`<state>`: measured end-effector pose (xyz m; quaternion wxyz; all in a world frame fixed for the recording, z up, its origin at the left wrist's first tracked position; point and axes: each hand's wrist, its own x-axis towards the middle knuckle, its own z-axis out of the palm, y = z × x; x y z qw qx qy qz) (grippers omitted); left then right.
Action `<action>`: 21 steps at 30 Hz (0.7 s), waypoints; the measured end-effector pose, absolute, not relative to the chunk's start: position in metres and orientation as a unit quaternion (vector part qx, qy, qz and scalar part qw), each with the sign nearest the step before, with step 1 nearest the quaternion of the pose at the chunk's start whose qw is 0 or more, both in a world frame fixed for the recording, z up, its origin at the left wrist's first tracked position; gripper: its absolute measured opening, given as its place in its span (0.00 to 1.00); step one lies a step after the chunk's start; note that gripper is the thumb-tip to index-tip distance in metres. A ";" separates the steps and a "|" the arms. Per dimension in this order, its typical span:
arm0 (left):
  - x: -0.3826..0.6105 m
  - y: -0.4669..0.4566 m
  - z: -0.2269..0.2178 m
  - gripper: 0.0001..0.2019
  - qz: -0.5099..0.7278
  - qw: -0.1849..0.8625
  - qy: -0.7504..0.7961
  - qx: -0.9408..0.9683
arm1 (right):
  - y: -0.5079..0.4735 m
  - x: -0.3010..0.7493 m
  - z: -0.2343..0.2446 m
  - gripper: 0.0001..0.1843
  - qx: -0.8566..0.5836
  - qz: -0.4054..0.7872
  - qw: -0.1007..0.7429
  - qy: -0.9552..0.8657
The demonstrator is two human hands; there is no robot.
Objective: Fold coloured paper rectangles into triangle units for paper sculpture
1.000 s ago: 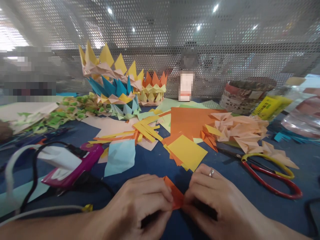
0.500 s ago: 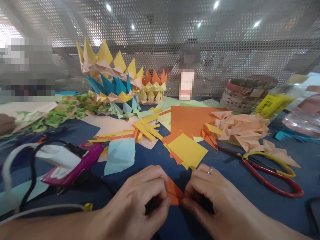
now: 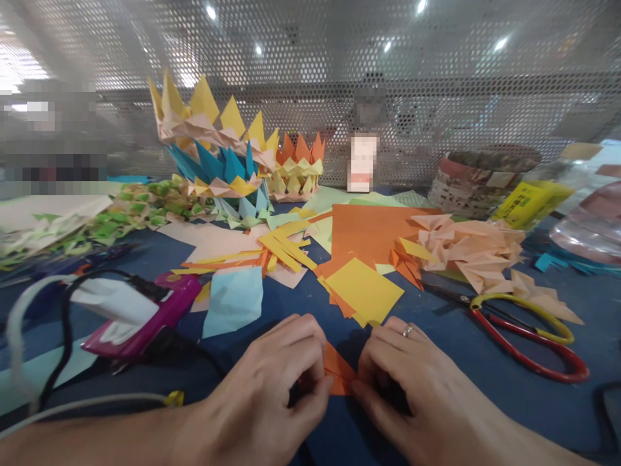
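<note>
A small folded piece of orange paper [image 3: 339,375] is pinched between my two hands, low over the blue table. My left hand [image 3: 291,375] grips its left side, thumb against curled fingers. On the other side my right hand [image 3: 405,378], with a ring on one finger, closes on the right corner. Both hands cover part of the paper, so its full shape is hidden. Just beyond them lies a stack of yellow and orange paper squares [image 3: 366,291]. A light blue paper piece [image 3: 235,301] rests past my left hand.
Scissors [image 3: 524,330] lie at the right, near folded peach paper pieces [image 3: 470,249]. A purple power strip [image 3: 145,323] with cables is at the left. Folded paper crowns [image 3: 218,162] stand at the back before a perforated metal screen [image 3: 291,58]. An orange sheet [image 3: 373,226] lies mid-table.
My left hand has shifted very slightly, its thumb closer to the fingers. The orange paper stays between both hands. At the far left edge, another person's hand has gone from view.
</note>
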<state>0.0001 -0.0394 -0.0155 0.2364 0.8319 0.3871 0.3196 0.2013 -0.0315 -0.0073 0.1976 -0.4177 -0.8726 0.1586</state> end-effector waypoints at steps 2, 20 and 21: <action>0.000 -0.040 -0.015 0.11 0.315 0.237 0.390 0.832 | -0.032 0.201 -0.008 0.12 -0.416 0.158 0.201 -0.873; -0.005 -0.042 -0.015 0.13 0.277 0.270 0.410 0.826 | -0.032 0.200 -0.004 0.11 -0.452 0.187 0.196 -0.850; -0.006 -0.042 -0.015 0.14 0.275 0.270 0.408 0.828 | -0.032 0.201 -0.003 0.11 -0.450 0.189 0.192 -0.851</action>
